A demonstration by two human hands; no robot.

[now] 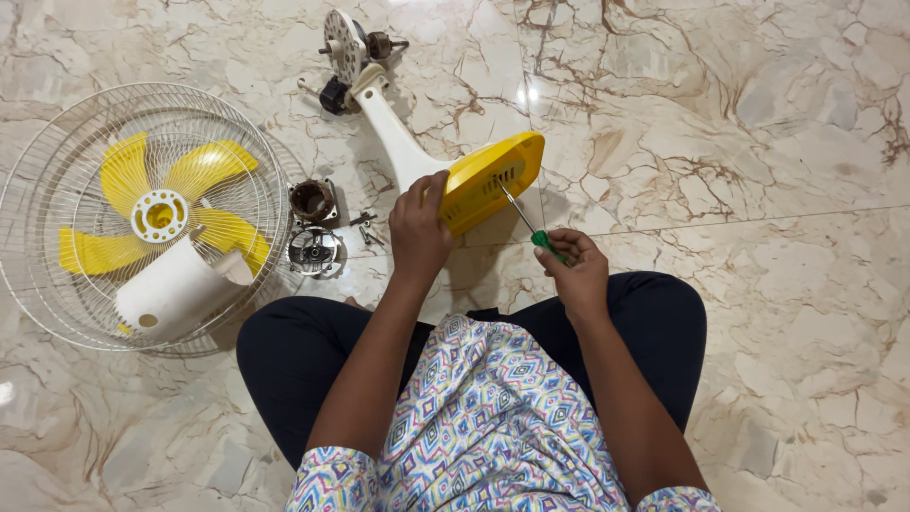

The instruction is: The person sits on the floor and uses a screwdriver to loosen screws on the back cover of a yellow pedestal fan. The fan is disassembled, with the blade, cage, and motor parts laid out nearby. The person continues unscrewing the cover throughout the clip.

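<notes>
Screwdriver (pixel 527 222) handle — hidden in right hand (pixel 575 270)

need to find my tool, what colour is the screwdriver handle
Green, on the screwdriver in the right hand; head view.

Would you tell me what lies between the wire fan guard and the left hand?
In the head view, two round metal motor parts and some loose screws lie between the wire fan guard and the left hand.
</notes>
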